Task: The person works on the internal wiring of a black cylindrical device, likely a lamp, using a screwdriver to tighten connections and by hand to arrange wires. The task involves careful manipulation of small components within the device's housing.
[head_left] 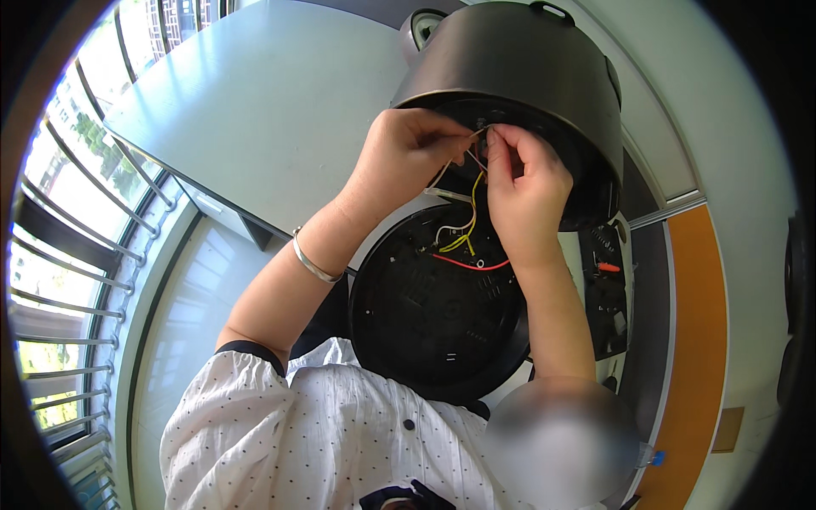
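A dark grey appliance body (pixel 518 64), shaped like a pot or cooker housing, lies on its side with its open underside toward me. In front of that opening, my left hand (pixel 404 153) pinches a thin pale wire between thumb and fingers. Close beside it, my right hand (pixel 531 183) has thumb and forefinger pressed together at the same wire's end. The fingers hide the exact joint. Below hangs a round black base (pixel 416 323), with yellow wires (pixel 473 212), a white wire (pixel 439 232) and a red wire (pixel 467 265) running over it.
A pale table (pixel 255 93) reaches out to the left and far side. Behind the body stands a small round-topped object (pixel 421 30). At the right, a dark tray (pixel 605 289) holds small parts and an orange-red piece (pixel 609 267). A barred window (pixel 68 255) is at the left.
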Tool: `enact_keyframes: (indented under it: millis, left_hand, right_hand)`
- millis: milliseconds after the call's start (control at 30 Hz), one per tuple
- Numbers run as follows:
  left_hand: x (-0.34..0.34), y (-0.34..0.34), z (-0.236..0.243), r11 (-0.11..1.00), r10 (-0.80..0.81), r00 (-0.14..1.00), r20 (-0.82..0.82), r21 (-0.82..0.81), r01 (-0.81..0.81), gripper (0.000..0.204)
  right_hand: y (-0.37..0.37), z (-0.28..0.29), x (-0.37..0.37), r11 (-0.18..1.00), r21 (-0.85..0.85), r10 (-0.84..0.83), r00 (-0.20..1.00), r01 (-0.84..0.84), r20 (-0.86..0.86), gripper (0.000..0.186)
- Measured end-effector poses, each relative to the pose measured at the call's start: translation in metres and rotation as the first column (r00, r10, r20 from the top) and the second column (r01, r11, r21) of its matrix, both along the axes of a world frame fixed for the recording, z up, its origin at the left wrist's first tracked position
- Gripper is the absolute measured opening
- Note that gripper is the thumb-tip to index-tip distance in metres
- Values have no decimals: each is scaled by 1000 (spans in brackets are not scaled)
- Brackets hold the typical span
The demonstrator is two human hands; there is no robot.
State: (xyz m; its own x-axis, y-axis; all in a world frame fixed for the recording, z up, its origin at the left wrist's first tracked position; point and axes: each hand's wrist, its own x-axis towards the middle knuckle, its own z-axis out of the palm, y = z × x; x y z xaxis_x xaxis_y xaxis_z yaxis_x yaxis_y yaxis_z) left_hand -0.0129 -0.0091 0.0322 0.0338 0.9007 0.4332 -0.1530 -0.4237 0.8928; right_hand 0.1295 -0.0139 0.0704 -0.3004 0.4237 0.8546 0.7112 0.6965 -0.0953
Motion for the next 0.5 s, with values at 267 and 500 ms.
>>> enact_keyframes:
  millis: [267, 500]
  left_hand:
    - [18, 3, -5, 858, 444, 896, -22, 300, -418, 8]
    - [22, 7, -8, 652, 632, 775, 6, 536, -536, 9]
  right_hand:
    - [-1, 1, -6, 984, 125, -146, 973, 125, 180, 7]
    - [-3, -4, -7, 948, 230, -285, 911, 221, 297, 14]
